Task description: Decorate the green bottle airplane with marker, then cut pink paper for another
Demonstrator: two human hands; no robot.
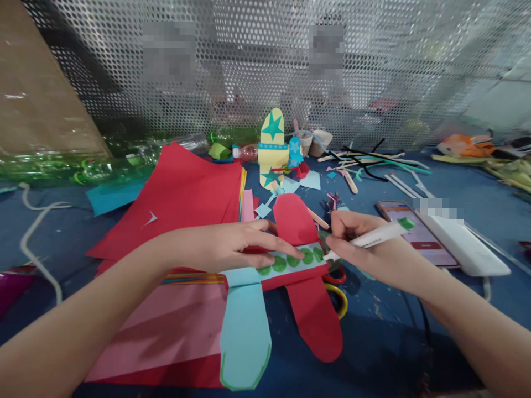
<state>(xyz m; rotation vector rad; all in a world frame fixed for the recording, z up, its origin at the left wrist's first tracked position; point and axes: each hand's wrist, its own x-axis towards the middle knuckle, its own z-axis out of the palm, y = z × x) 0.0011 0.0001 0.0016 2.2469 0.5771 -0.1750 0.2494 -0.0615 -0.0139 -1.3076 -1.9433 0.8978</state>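
Note:
In the head view my right hand (363,249) pinches a white marker with a green end (384,233), its tip at the right end of a pale blue strip (294,264). Green dots run along that strip, which lies on a red paper airplane (309,309) with rounded wings. My left hand (232,246) rests with fingers stretched out, the index fingertip pressing on the strip among the dots. Below it, a light blue paper piece (245,331) with green lines along its rounded end joins the airplane's left end.
Stacked red sheets (186,193) and pink paper (174,315) lie left. Yellow scissor handles (342,301) poke out beneath the airplane. A phone (415,232) and a white power bank (468,246) lie right. A yellow paper airplane (274,157) stands behind, before a perforated metal screen (257,72).

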